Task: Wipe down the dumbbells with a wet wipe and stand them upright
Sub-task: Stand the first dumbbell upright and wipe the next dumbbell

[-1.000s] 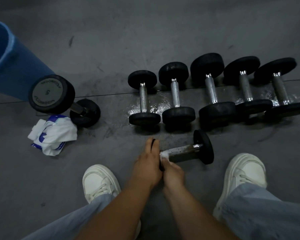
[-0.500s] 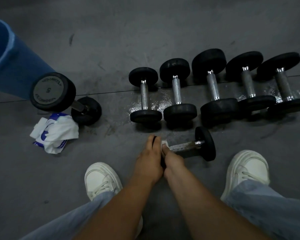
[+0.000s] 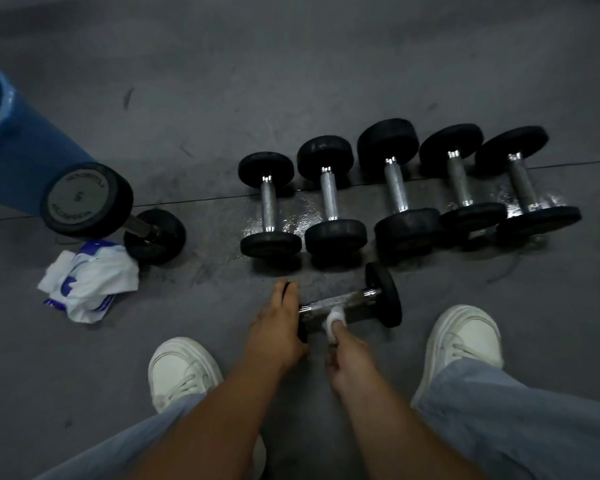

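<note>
— Wiping is under way at five o'clock from centre in the head view. One dumbbell [image 3: 368,299] is laid on its side on the floor [image 3: 326,81], its length run from nine to three.

— And the tally? How much can be called done?

— One upright dumbbell [image 3: 87,199] is seen stood on end at nine o'clock, just beside a crumpled wipe packet [image 3: 87,282]. That one is judged finished.

— The rest?

— A row of five dumbbells [image 3: 395,192] is laid flat at two o'clock, side by side, with a wet sheen [image 3: 291,216] spread on the floor under them. Whether those have been wiped cannot be told, and none has been stood up. So six are left to be stood, and the task is reckoned well short of halfway.

— Now the grip.

— The left hand [image 3: 274,327] is clamped over the plate at the nine o'clock end, fingers curled round its rim, so the piece is pinned. The right hand [image 3: 350,358] is closed on a white wet wipe [image 3: 335,317], which is pinched and pressed onto the steel handle [image 3: 316,308] about midway along.

— And the far plate [image 3: 387,296]?

— At the three o'clock end it is untouched and rested on the floor, near the white shoes [image 3: 465,341].
</note>
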